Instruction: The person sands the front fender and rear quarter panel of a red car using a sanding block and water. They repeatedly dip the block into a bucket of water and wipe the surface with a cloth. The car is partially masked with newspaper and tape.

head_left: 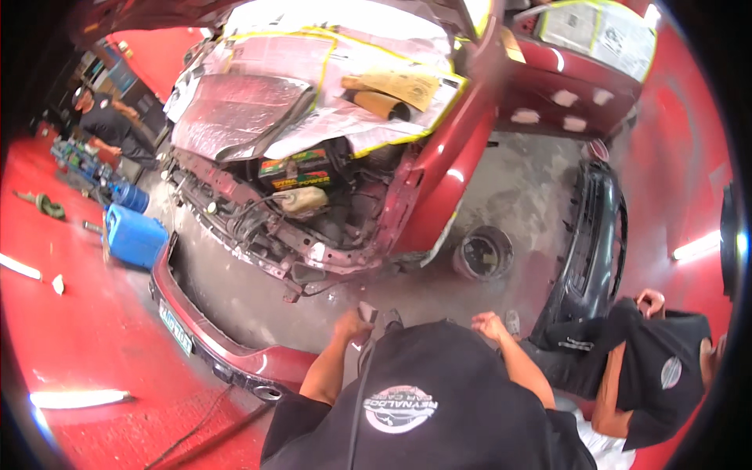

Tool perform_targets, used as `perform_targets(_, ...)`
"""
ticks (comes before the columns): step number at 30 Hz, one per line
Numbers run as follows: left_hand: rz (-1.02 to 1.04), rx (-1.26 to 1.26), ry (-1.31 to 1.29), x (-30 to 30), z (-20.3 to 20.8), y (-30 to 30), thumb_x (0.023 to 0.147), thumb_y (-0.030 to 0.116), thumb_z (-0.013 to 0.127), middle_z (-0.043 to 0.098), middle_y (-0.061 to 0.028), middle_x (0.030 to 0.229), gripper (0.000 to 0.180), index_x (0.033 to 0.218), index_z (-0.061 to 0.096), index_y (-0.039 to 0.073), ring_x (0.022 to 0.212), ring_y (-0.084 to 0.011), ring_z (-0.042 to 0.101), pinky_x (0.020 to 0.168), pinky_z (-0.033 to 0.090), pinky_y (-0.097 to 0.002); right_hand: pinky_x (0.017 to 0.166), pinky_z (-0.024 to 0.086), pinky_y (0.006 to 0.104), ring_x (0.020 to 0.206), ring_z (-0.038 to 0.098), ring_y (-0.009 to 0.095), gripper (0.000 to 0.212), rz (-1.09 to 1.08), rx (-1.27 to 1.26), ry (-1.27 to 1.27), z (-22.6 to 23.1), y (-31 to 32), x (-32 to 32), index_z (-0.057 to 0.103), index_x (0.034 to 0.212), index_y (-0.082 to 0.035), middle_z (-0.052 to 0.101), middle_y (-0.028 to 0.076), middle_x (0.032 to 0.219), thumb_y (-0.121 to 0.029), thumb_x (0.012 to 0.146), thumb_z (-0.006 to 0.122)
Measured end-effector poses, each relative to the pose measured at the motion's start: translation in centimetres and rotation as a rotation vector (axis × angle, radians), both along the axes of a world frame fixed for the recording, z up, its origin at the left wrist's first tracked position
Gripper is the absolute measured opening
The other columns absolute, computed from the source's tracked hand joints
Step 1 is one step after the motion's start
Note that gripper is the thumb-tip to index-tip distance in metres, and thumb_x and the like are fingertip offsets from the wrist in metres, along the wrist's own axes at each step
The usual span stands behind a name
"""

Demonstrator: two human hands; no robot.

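Observation:
My left hand (349, 323) is closed around a small flat grey-brown piece (366, 312), whose exact kind I cannot make out. It is held low in front of my body, near the stripped front end of a red car (313, 254). My right hand (489, 325) is raised with its fingers curled in, and whatever may be in them is hidden. Beyond that hand a dark bucket (483, 253) stands on the floor. To the left of my left arm lies a red bumper (235, 356), curving away from me.
Masking paper (274, 59) and cardboard (399, 86) cover the car's upper front, above a battery (294, 171). A black bumper (583, 243) stands at right, beside a co-worker (666, 376). A blue jug (135, 236) and another person (117, 125) are at left.

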State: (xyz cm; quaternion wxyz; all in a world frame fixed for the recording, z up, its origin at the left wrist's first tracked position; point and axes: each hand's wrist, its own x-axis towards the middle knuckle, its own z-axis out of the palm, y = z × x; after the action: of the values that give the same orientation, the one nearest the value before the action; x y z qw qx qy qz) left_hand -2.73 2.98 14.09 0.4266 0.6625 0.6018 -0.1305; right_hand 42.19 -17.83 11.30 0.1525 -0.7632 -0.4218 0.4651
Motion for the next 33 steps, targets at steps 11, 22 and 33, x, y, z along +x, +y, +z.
perform_targets(11,0.123,-0.118,0.121,-3.3,-3.7,-5.7,0.068,0.042,0.086,0.071,-0.0224,0.126,0.086,0.140,0.056,0.006,0.120,-0.0406,0.068,0.101,0.054,-0.0487,0.087,0.060,0.0406,0.099,0.076,0.026,0.036,0.178,-0.079,0.090,-5.2,-5.7,1.8,0.074,0.117,0.004,0.079,0.015,0.097,-0.023,0.094,0.070)
perform_targets(22,0.107,0.169,-0.554,8.6,13.8,3.4,0.072,0.032,0.091,0.069,-0.0222,0.129,0.081,0.138,0.056,0.001,0.118,-0.0334,0.069,0.101,0.054,-0.0425,0.112,0.049,0.0448,0.139,0.055,0.034,0.101,0.326,0.441,0.152,17.0,14.7,-11.0,0.028,0.166,-0.009,0.054,0.021,0.149,-0.036,0.087,0.085)
perform_targets(33,-0.106,-0.245,-1.135,20.2,16.2,2.9,0.079,0.022,0.092,0.067,-0.0121,0.130,0.078,0.144,0.053,0.001,0.122,-0.0209,0.063,0.107,0.050,-0.0387,0.105,0.051,0.0384,0.129,0.061,0.029,0.112,-0.090,0.468,0.382,20.0,9.8,-6.9,0.030,0.163,0.003,0.060,0.024,0.145,-0.037,0.077,0.089)
